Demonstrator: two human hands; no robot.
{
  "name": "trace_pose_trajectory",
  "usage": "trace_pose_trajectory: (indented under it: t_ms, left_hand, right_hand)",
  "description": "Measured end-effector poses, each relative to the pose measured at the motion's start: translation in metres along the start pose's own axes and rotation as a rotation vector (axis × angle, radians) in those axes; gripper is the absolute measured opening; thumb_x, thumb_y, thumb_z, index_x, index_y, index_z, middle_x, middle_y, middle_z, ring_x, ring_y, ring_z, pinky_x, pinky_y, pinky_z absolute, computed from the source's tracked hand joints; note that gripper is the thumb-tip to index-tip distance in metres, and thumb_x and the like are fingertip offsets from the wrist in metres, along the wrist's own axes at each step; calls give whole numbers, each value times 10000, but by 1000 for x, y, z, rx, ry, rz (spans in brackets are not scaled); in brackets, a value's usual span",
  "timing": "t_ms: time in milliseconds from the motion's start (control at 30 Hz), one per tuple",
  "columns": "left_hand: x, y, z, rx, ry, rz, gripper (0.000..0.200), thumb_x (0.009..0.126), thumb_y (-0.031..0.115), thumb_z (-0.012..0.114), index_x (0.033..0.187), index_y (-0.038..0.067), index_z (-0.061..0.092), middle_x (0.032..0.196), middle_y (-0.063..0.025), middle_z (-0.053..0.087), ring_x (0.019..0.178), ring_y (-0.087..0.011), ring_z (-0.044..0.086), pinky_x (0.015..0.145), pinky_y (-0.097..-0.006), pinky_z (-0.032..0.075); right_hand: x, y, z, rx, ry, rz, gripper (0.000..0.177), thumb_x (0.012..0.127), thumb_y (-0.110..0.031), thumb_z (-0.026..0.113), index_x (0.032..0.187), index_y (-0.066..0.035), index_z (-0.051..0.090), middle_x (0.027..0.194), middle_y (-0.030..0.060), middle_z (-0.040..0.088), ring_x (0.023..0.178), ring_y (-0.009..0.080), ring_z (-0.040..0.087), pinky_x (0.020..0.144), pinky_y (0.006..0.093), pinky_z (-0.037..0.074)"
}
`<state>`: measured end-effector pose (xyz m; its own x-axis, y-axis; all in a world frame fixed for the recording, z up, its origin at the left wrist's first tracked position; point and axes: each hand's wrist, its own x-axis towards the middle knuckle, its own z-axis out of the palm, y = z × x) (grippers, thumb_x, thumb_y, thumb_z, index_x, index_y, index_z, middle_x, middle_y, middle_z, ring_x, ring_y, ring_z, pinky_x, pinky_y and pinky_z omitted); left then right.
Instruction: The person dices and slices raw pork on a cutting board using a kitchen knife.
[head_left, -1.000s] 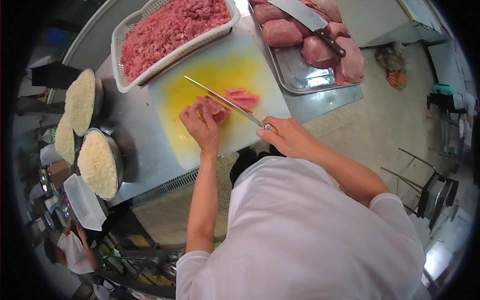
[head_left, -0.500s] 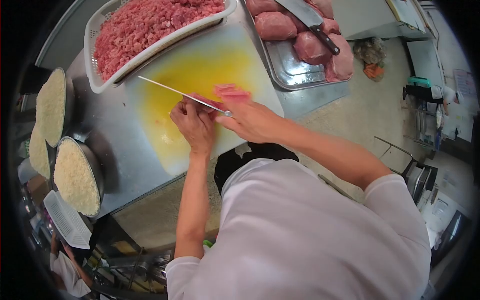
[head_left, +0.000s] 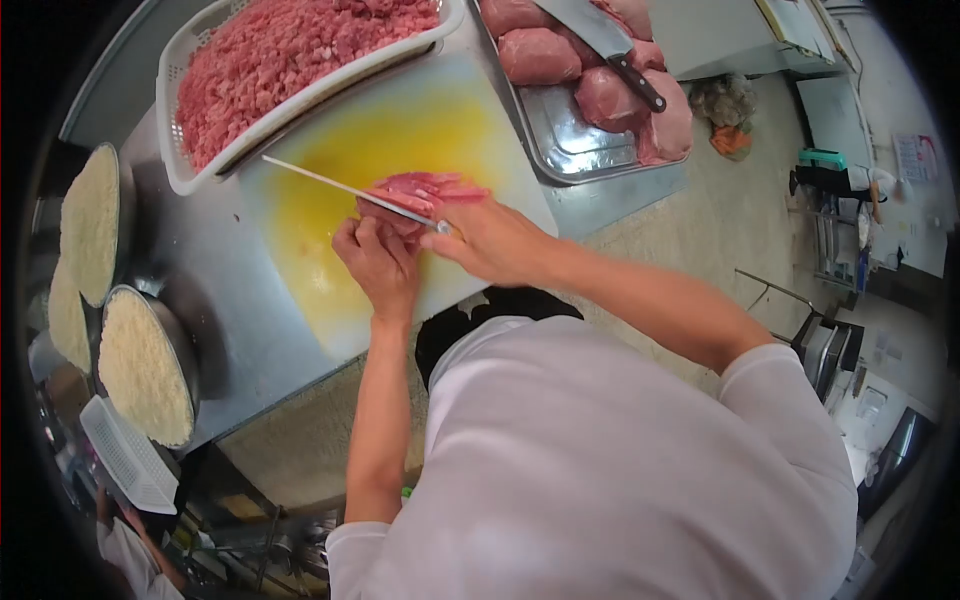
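Note:
My right hand [head_left: 490,240] is wrapped round the handle of a long knife [head_left: 335,186], whose thin blade points to the upper left. Curled fingers of my left hand [head_left: 382,262] press on a piece of pink meat [head_left: 385,213], close beside the blade. Strips of meat [head_left: 440,187] lie on the far side of the knife, partly under my right hand. Beneath them is a white cutting board [head_left: 515,180] with a yellow-stained middle.
A white basket [head_left: 172,150] of diced meat stands beyond the board. Right of it, a metal tray [head_left: 565,170] holds large meat pieces and a second knife [head_left: 600,35]. Bowls of pale crumbs [head_left: 145,370] stand at the left. Other people are at the far left and right.
The strips beside the knife have shifted left against the meat piece, with more of them now showing. The whole view has moved slightly. Both hands keep their holds.

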<state>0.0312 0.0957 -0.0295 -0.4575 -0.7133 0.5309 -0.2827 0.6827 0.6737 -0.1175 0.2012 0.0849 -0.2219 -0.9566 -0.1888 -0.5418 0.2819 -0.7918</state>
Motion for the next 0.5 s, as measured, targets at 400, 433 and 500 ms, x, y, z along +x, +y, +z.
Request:
trace_pose_trajectory:
  t_ms: [400, 433, 500]
  left_hand:
    - [-2, 7, -9, 10, -53, -49, 261, 949, 27, 596, 1208, 10, 626, 1040, -194, 543, 987, -358, 496, 867, -462, 435]
    - [-3, 4, -10, 9, -62, -48, 257, 952, 34, 603, 1207, 14, 628, 1055, -196, 546, 1004, -363, 504, 877, -464, 437]
    - [-7, -1, -10, 14, -60, -53, 254, 955, 41, 609, 1206, 19, 630, 1071, -198, 549, 1021, -367, 511, 886, -466, 439]
  right_hand:
    - [3, -9, 22, -44, -110, 183, 394, 1034, -343, 562, 1163, 27, 609, 965, 275, 696, 949, 473, 667, 837, 538, 514]
    - [-7, -12, 17, -32, -107, 161, 400, 1031, -347, 567, 1178, 23, 609, 964, 278, 691, 957, 472, 663, 839, 537, 514]
    - [-22, -18, 6, -25, -113, 131, 407, 1029, -351, 573, 1193, 20, 610, 963, 280, 687, 965, 471, 660, 842, 536, 514]
